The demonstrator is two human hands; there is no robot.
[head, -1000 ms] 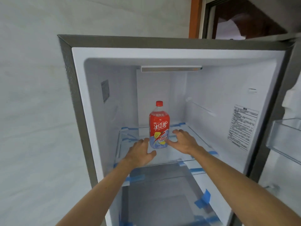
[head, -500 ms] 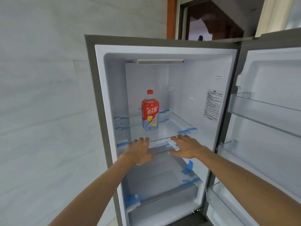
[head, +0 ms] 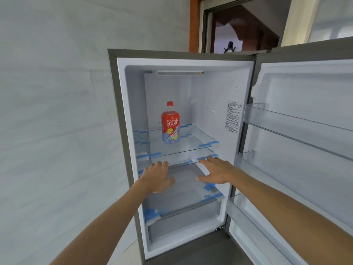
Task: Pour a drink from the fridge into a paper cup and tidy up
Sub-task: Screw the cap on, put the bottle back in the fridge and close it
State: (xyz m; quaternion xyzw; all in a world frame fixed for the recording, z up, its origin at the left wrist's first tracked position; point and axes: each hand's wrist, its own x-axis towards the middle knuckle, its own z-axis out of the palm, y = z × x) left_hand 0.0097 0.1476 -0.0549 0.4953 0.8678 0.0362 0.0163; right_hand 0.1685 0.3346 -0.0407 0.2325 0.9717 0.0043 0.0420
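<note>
Two bare forearms, no sleeves in view (cut off at frame edge, so upper arms unseen). Left hand (head: 157,177) & right hand (head: 216,172): no gloves, rings, watch or wristbands. Fingers (head: 203,161) bare too.

The upper glass shelf (head: 183,148) inside the open fridge (head: 219,92) carries a single red-labelled drink bottle (head: 170,124), standing upright toward the back, left of centre. Strips of blue tape (head: 208,144) sit at the shelf's corners and edges. A lower shelf (head: 183,199), also taped, has nothing on it.
</note>
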